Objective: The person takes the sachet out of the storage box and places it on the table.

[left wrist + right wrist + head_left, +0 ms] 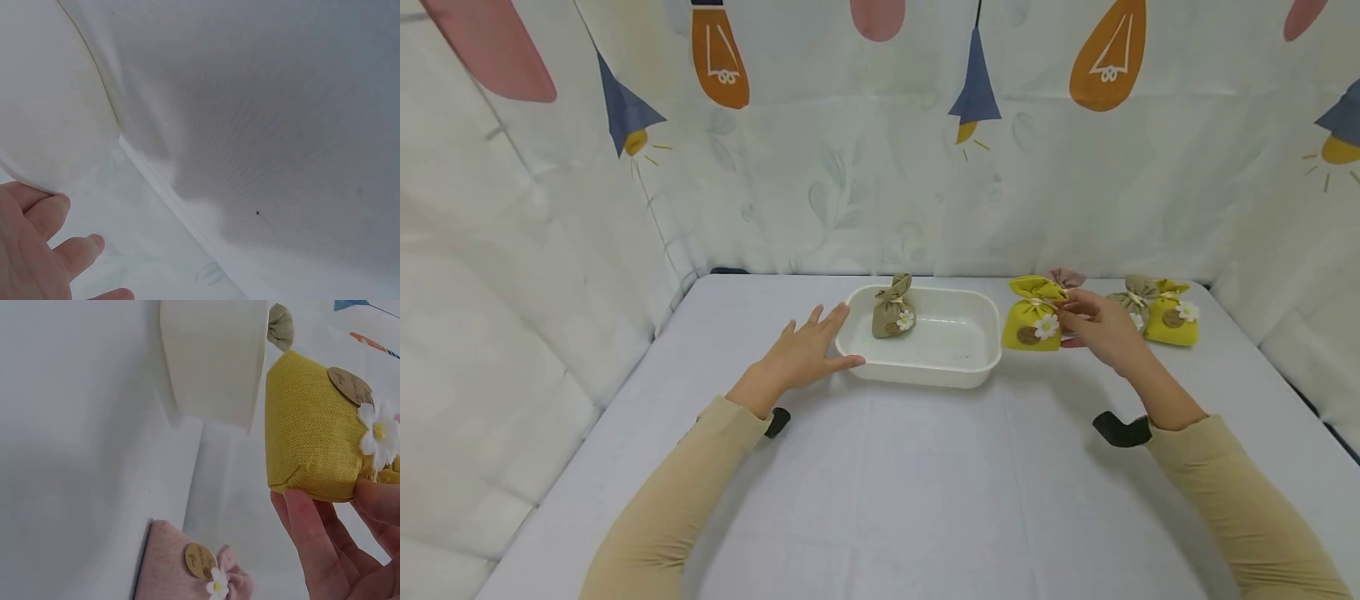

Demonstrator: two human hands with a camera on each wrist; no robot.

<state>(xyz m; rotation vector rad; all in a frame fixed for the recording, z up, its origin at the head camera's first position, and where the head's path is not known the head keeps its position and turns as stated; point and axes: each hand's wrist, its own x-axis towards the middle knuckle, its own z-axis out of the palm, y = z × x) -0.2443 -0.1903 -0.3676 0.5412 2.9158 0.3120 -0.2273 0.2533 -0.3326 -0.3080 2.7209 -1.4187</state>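
My right hand [1097, 327] holds a yellow drawstring pouch [1032, 325] with a white daisy and a round brown tag. In the right wrist view this yellow pouch [312, 425] is off the table, with thumb and fingers on its side. A white plastic basin [925, 375] stands just left of it. Inside the basin, toward the left, a beige pouch [891, 319] stands upright with its own daisy. At the basin's left rim my left hand [805, 348] has its fingers spread, and in the left wrist view its fingertips [59, 203] are right at the rim.
Behind my right hand is a pink pouch [169, 562], mostly hidden in the head view. Further right stand a second beige pouch [1138, 293] and another yellow pouch [1172, 321]. A patterned curtain [880, 192] hangs along the table's back edge.
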